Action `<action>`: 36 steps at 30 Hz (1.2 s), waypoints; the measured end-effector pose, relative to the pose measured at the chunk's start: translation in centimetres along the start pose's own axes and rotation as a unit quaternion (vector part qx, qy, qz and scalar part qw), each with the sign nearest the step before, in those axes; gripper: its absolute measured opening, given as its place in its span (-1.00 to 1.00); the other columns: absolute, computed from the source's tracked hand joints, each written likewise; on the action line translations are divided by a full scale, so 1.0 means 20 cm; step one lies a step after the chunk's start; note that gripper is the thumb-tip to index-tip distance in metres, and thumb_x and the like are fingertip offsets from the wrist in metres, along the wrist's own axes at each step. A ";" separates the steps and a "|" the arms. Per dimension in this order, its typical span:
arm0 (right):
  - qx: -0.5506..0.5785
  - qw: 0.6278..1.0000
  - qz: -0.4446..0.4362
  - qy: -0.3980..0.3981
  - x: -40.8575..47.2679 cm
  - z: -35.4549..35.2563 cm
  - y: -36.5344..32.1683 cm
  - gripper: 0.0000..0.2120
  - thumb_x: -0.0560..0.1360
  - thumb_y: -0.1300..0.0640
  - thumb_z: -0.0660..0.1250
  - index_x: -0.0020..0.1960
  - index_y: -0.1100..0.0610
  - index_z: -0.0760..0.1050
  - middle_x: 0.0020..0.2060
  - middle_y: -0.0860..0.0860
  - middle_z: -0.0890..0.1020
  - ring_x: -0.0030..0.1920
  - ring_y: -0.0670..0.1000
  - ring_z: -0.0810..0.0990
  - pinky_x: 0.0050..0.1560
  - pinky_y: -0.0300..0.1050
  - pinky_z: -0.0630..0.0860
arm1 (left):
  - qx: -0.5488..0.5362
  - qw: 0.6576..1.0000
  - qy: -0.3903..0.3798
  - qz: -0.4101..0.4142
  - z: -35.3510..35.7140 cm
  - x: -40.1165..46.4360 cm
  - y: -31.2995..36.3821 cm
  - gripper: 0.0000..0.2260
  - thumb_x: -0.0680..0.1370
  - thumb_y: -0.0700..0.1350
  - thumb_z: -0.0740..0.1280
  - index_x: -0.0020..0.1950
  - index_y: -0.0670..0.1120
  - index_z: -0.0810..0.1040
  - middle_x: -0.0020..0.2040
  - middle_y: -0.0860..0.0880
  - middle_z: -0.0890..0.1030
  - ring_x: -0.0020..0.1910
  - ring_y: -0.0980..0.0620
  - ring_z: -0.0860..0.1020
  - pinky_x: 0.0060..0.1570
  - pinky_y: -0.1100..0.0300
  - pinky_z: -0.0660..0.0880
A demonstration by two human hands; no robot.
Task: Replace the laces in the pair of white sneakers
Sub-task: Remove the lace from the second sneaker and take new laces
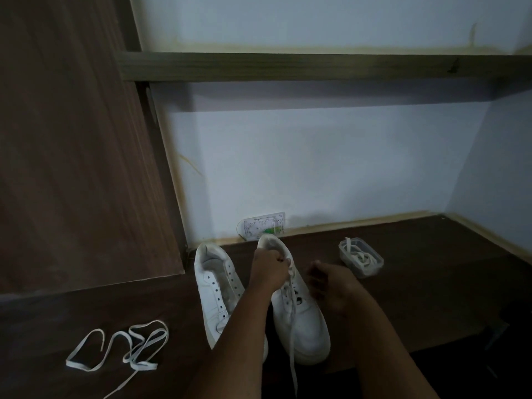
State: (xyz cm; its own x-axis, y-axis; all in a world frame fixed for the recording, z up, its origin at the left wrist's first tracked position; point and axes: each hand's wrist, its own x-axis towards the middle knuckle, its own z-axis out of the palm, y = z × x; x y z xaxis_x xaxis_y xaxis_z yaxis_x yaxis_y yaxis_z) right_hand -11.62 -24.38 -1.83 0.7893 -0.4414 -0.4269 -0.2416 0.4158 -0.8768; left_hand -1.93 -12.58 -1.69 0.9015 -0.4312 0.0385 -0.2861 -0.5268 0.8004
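Both forearms come in from the bottom edge. Left hand (267, 269) is curled, pinching the lace (293, 306) at the upper eyelets of the right sneaker (302, 318). Right hand (331, 286) sits just beside that shoe's outer side, fingers loosely curled and blurred; can't tell if it holds anything.

Right sneaker: smooth white leather-like upper, thick flat sole, long axis running near-to-far, rounded end toward the camera, open collar toward the wall. Flat white lace partly threaded, one tail hanging down over the near end past the bench (431, 283) edge.

Left sneaker (214, 286): same build, parallel and just beside it, eyelets bare, dark round holes in two rows.

Bench is dark wood-grain laminate. Loose flat lace (132, 347) lies in loops well to the left of the shoes, apart from them. Clear rectangular plastic tub (361, 259) to the right of the shoes holds another coiled white lace. Small printed packet (263, 226) leans on the pale wall behind the shoes. Wooden shelf (316, 67) above.
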 end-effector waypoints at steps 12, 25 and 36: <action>-0.444 0.877 -0.168 0.076 -0.02 0.04 -0.05 -0.83 0.61 0.17 0.17 0.09 0.16 0.52 0.03 0.08 0.56 -0.01 0.04 0.53 -0.02 -0.07 0.49 | 0.014 0.999 -0.019 0.041 -0.06 0.01 -0.03 -0.72 0.61 -0.06 0.30 -0.07 -0.27 0.65 -0.20 -0.12 0.62 -0.28 0.05 0.55 -0.31 0.31 0.40; -0.459 0.831 -0.299 0.094 0.02 0.13 0.06 -0.87 0.52 0.04 0.34 -0.03 0.03 0.63 -0.12 -0.01 0.68 -0.15 -0.09 0.61 -0.04 -0.12 0.56 | 0.001 0.998 -0.034 0.047 -0.07 0.00 -0.04 -0.71 0.61 -0.07 0.30 -0.11 -0.28 0.63 -0.20 -0.21 0.62 -0.29 -0.05 0.59 -0.23 0.09 0.53; 0.307 0.939 0.035 0.148 -0.07 -0.21 -0.16 -0.79 0.60 0.20 0.09 -0.07 0.20 0.48 -0.22 0.11 0.58 -0.18 0.01 0.53 -0.10 -0.09 0.46 | 0.011 0.996 -0.044 0.080 -0.08 0.00 -0.05 -0.74 0.63 -0.09 0.26 0.06 -0.27 0.63 -0.03 -0.22 0.59 -0.19 -0.07 0.58 -0.08 0.02 0.57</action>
State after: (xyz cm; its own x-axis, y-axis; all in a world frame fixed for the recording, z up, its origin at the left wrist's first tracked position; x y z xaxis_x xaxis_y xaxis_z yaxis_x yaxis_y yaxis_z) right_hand -14.36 -28.43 0.69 0.5692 -0.5599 -0.6021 0.1558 0.7925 -0.5896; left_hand -1.04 -10.92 -1.50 0.8126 -0.5722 0.1112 -0.4313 -0.4619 0.7750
